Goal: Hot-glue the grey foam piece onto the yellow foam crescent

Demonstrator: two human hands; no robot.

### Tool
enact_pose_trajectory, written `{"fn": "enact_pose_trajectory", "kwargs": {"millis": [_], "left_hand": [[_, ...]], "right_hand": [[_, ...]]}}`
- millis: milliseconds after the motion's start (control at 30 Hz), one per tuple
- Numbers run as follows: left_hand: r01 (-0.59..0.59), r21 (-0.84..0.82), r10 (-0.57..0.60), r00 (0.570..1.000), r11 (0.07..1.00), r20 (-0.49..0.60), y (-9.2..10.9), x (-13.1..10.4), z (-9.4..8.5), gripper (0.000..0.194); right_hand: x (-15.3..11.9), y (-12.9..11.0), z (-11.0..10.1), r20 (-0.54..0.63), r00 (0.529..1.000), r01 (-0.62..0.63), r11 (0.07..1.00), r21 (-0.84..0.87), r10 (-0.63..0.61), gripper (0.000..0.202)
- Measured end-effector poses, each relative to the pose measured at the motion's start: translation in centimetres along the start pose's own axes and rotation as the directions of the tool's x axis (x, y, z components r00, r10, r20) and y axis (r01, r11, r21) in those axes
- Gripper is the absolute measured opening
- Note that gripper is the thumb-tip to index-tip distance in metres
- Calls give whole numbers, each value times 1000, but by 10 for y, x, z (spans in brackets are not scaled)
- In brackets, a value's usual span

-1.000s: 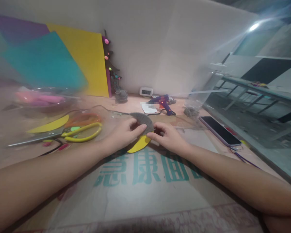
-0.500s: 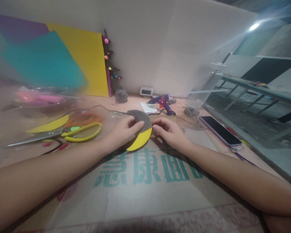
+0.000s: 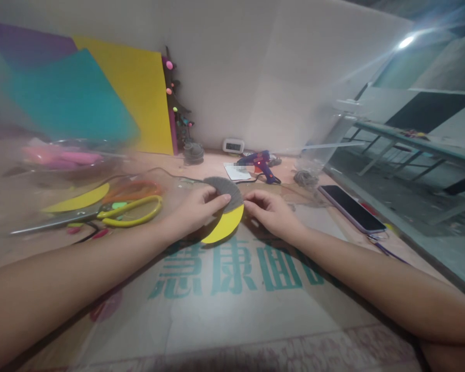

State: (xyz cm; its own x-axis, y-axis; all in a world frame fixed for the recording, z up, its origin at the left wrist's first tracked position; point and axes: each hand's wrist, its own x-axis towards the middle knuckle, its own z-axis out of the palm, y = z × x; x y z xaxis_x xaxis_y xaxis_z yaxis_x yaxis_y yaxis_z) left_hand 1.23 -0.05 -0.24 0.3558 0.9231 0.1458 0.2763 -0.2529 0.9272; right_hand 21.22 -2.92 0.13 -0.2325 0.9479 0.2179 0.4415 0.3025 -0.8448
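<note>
A yellow crescent [image 3: 228, 225] of card or foam, its upper half covered in wound grey yarn [image 3: 229, 192], stands tilted above the table in front of me. My left hand [image 3: 207, 204] is closed on its left side, thumb pressed across the grey part and fingers behind it. At the right edge, where grey meets yellow, the thumb and forefinger of my right hand [image 3: 264, 206] come together in a pinch. Any strand between those fingertips is too fine to make out. A grey yarn ball [image 3: 306, 178] lies beyond my right hand.
Yellow-handled scissors [image 3: 132, 212] and another yellow crescent [image 3: 81, 199] lie at left. A glue gun [image 3: 261, 164] with a red light, a white pad [image 3: 237, 171] and a small clock [image 3: 233, 145] are at the back. A phone [image 3: 352, 209] rests near the right table edge.
The crescent has turned and shifted very slightly, its yellow lower part showing a little wider. Both hands keep almost the same places and grips.
</note>
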Motion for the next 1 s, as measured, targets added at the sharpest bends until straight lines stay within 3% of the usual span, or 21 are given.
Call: {"fn": "enact_pose_trajectory", "kwargs": {"millis": [200, 400, 567, 733, 867, 1000], "left_hand": [[-20, 11, 20, 1000, 1000, 24, -1, 0, 0, 36], [-3, 5, 4, 1000, 1000, -4, -3, 1, 1, 35], [15, 61, -11, 997, 998, -72, -4, 2, 0, 38], [10, 89, -3, 996, 996, -84, -3, 2, 1, 39], [8, 104, 2, 996, 995, -89, -4, 3, 1, 40], [3, 98, 7, 996, 995, -93, -6, 4, 0, 40]], "right_hand": [[0, 0, 0, 6, 1000, -13, 999, -31, 14, 17], [1, 1, -1, -28, 997, 68, 995, -75, -71, 20], [-3, -1, -3, -130, 991, 36, 992, 119, -21, 22], [-2, 3, -5, -122, 991, 93, 962, 259, -63, 20], [4, 9, -6, -287, 956, 160, 933, 322, -65, 19], [10, 14, -7, -404, 910, 201, 952, 231, -94, 8]]}}
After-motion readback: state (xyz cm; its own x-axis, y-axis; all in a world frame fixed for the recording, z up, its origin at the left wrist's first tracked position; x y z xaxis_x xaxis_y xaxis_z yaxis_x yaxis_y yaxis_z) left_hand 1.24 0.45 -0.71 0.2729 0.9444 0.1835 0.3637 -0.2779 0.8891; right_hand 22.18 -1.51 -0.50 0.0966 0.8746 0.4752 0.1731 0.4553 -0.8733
